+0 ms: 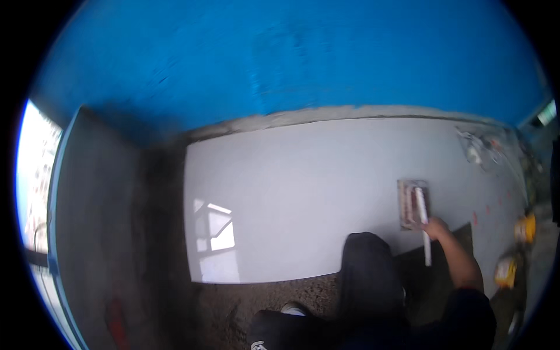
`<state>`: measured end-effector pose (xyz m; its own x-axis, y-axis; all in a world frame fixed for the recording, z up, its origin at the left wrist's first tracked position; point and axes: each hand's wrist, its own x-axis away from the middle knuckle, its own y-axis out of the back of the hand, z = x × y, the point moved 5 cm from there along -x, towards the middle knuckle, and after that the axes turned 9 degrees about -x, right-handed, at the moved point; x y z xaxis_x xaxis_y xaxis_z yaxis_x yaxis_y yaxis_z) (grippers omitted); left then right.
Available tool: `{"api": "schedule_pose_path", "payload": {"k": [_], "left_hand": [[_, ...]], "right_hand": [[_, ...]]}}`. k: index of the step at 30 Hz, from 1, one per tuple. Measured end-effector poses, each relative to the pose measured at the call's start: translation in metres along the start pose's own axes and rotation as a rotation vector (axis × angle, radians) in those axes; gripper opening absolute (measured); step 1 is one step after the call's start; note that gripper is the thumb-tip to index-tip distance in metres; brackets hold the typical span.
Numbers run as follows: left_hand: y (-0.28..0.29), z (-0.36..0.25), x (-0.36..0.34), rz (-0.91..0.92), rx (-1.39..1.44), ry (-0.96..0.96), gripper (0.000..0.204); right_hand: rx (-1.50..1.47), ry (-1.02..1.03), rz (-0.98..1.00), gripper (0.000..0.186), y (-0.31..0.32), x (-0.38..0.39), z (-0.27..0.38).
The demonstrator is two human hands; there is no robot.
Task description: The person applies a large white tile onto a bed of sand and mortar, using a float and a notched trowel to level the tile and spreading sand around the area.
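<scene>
Your right hand (pixel 434 227) is wrapped around a white stick (pixel 427 252) crossing a rectangular float (pixel 405 204), toward the white slab's (pixel 286 192) near edge, right of middle. Left hand's grip: cannot tell.

Blue wall (pixel 303 52) ahead — grey wall (pixel 96 186) left, bright opening (pixel 38 151) at its edge — rough brown floor (pixel 233 306)

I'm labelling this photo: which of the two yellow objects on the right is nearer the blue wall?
The upper yellow object, closer to the picture's right edge; the lower yellow object sits farther from the wall.
</scene>
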<state>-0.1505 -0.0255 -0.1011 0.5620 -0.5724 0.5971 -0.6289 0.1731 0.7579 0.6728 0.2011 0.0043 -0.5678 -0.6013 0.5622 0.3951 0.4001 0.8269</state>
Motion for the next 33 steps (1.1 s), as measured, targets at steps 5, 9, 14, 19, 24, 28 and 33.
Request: {"api": "schedule_pose_path", "payload": {"k": [5,9,14,19,24,28,33], "left_hand": [[0.024,-0.168,-0.04,-0.024,0.01,-0.22,0.039],[0.022,-0.251,-0.029,0.04,0.037,-0.34,0.04],[0.031,-0.278,-0.011,0.085,0.097,-0.371,0.04],[0.035,-0.275,0.01,0.101,0.169,-0.299,0.04],[0.033,-0.266,0.034,0.093,0.3,-0.2,0.041],[0.062,-0.219,0.046,-0.009,0.493,-0.014,0.041],[0.161,-0.035,0.095,-0.394,0.986,0.331,0.042]], "right_hand": [[-0.156,-0.071,-0.013,0.052,0.007,0.008,0.024],[-0.291,-0.201,-0.093,0.057,-0.052,-0.003,-0.025],[-0.547,-0.119,-0.095,0.055,-0.077,0.008,-0.016],[-0.61,-0.16,-0.058,0.061,-0.077,0.012,-0.007],[-0.542,-0.129,-0.102,0.07,-0.086,0.006,-0.044],[-0.571,-0.154,-0.064,0.061,-0.074,0.004,-0.036],[-0.719,-0.111,-0.004,0.047,-0.092,-0.038,0.028]]}}
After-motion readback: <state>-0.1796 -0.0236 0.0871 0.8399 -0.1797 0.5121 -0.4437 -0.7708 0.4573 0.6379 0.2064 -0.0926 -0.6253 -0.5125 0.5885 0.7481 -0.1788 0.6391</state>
